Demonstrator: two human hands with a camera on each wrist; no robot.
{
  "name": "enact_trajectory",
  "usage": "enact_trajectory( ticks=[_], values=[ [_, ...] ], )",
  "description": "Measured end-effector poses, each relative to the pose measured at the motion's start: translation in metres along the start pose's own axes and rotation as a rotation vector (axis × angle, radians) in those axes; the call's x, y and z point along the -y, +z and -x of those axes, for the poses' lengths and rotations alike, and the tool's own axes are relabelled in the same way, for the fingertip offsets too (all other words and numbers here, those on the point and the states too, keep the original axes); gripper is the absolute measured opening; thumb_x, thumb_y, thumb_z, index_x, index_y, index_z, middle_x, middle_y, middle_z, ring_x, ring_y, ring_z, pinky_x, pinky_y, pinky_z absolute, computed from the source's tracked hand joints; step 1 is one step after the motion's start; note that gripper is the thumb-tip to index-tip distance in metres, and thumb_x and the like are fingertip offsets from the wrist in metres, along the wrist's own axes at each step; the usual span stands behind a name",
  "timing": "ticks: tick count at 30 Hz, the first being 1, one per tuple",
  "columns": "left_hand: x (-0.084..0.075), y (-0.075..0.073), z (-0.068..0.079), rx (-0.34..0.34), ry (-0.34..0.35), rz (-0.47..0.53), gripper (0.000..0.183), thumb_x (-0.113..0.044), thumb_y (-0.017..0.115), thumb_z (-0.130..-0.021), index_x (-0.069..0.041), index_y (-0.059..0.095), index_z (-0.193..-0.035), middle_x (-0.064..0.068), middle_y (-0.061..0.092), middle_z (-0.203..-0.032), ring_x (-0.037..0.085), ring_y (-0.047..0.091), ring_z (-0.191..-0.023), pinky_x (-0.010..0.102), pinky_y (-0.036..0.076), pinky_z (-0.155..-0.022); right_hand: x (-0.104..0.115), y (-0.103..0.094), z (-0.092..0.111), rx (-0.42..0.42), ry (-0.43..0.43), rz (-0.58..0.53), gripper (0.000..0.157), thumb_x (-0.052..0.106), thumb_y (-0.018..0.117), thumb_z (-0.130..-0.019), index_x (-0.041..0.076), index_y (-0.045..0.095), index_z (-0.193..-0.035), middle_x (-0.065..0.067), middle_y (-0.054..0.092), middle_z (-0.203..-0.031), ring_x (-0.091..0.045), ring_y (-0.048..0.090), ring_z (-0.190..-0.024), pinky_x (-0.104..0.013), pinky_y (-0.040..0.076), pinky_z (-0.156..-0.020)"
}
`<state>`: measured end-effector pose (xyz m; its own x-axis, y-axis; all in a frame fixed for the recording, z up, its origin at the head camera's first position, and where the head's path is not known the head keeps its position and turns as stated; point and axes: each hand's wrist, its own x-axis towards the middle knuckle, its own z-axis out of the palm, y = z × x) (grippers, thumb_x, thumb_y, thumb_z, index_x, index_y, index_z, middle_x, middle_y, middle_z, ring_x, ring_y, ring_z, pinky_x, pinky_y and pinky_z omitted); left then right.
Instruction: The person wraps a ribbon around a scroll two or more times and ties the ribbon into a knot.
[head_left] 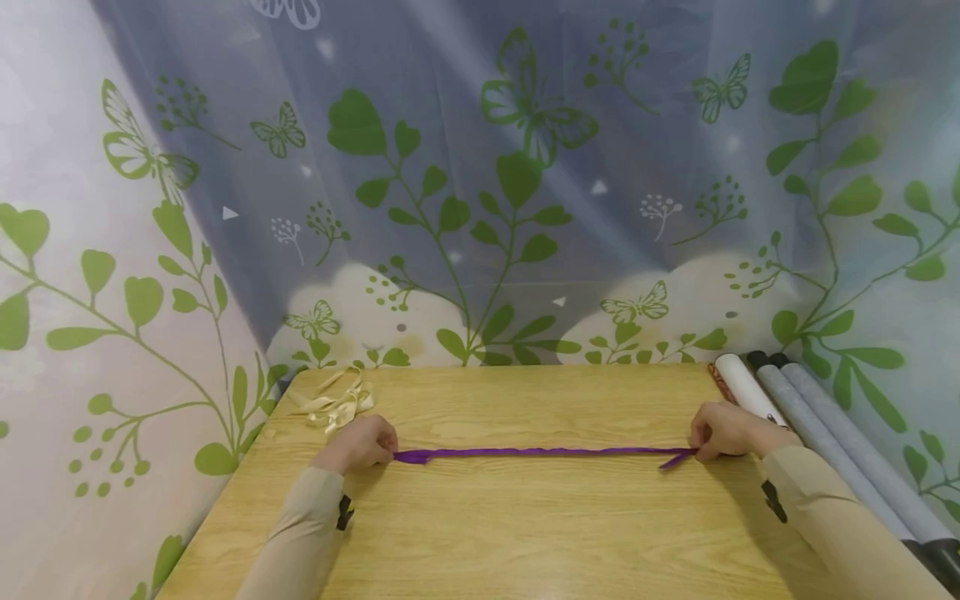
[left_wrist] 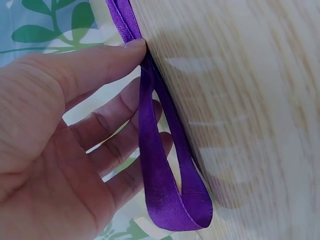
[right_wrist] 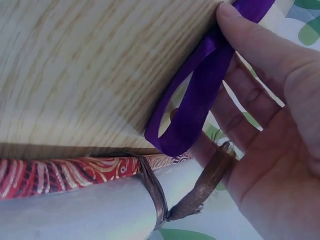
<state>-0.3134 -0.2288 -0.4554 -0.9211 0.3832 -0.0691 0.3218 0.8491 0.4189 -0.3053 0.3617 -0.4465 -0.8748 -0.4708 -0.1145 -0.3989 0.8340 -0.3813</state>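
Observation:
A purple ribbon (head_left: 540, 452) stretches in a nearly straight line across the wooden table (head_left: 525, 533), close over its surface. At its left end my left hand (head_left: 363, 442) pinches it between thumb and finger. The left wrist view shows a loop of the ribbon (left_wrist: 165, 200) hanging below that pinch, beside the other loosely bent fingers. My right hand (head_left: 723, 431) pinches the opposite end. A second loop of ribbon (right_wrist: 200, 100) shows under the thumb in the right wrist view, and a short tail (head_left: 677, 461) sticks out near this hand in the head view.
A loose heap of cream ribbon (head_left: 341, 400) lies at the table's back left. Along the right edge are a white roll (head_left: 738, 379), grey rolls (head_left: 832, 442) and a red patterned roll (right_wrist: 70, 175); a brown tie (right_wrist: 155, 195) loops round there. Leaf-printed curtains (head_left: 465, 208) stand behind.

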Motion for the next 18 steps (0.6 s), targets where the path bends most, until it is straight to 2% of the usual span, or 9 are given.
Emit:
enact_trajectory(
  ticks=[4, 7, 9, 11, 14, 18],
  values=[
    [0.000, -0.001, 0.000, -0.016, -0.003, -0.027, 0.014, 0.002, 0.073, -0.074, -0.011, 0.069, -0.079, 0.002, 0.066, -0.077, 0.016, 0.058, -0.073, 0.033, 0.049, -0.068, -0.003, -0.002, 0.000, 0.025, -0.054, -0.043, 0.018, 0.010, 0.085, -0.069, 0.008, 0.069, -0.076, 0.006, 0.066, -0.074, 0.000, 0.053, -0.068, -0.022, 0.045, -0.062],
    [-0.003, -0.002, 0.002, -0.013, -0.002, -0.028, 0.022, 0.004, 0.071, -0.069, -0.011, 0.070, -0.086, 0.007, 0.068, -0.085, 0.020, 0.061, -0.080, 0.038, 0.051, -0.073, -0.004, -0.005, 0.001, 0.052, -0.086, -0.074, 0.026, 0.015, 0.087, -0.069, 0.004, 0.071, -0.088, 0.001, 0.070, -0.083, -0.003, 0.059, -0.074, -0.022, 0.049, -0.066],
    [-0.006, -0.003, 0.003, -0.007, -0.002, -0.024, 0.027, 0.004, 0.069, -0.068, -0.010, 0.069, -0.091, 0.010, 0.069, -0.090, 0.022, 0.062, -0.084, 0.041, 0.052, -0.075, -0.003, -0.007, 0.003, 0.065, -0.069, -0.089, 0.034, 0.020, 0.086, -0.071, 0.003, 0.072, -0.096, -0.002, 0.071, -0.090, -0.009, 0.062, -0.082, -0.024, 0.050, -0.070],
    [-0.008, -0.002, 0.002, -0.007, 0.003, -0.015, 0.026, 0.002, 0.070, -0.072, -0.010, 0.069, -0.095, 0.012, 0.069, -0.093, 0.022, 0.063, -0.084, 0.041, 0.052, -0.076, -0.001, -0.010, 0.005, 0.059, -0.037, -0.102, 0.036, 0.024, 0.083, -0.076, 0.001, 0.072, -0.102, -0.006, 0.072, -0.097, -0.017, 0.065, -0.088, -0.030, 0.052, -0.075],
    [-0.010, 0.000, 0.001, -0.029, 0.028, -0.020, 0.017, -0.003, 0.070, -0.081, -0.008, 0.069, -0.096, 0.011, 0.069, -0.091, 0.021, 0.063, -0.082, 0.041, 0.052, -0.076, 0.001, -0.016, 0.006, -0.015, 0.022, -0.072, 0.033, 0.028, 0.075, -0.085, 0.002, 0.072, -0.105, -0.008, 0.073, -0.101, -0.021, 0.066, -0.090, -0.036, 0.053, -0.077],
    [-0.013, 0.001, -0.001, -0.065, 0.055, -0.027, 0.011, -0.009, 0.067, -0.088, -0.005, 0.070, -0.098, 0.014, 0.070, -0.095, 0.027, 0.065, -0.088, 0.046, 0.053, -0.081, -0.004, -0.023, 0.009, -0.178, 0.042, 0.021, 0.022, 0.019, 0.069, -0.090, 0.000, 0.072, -0.101, -0.009, 0.074, -0.094, -0.020, 0.066, -0.082, -0.040, 0.053, -0.071]
  ],
)
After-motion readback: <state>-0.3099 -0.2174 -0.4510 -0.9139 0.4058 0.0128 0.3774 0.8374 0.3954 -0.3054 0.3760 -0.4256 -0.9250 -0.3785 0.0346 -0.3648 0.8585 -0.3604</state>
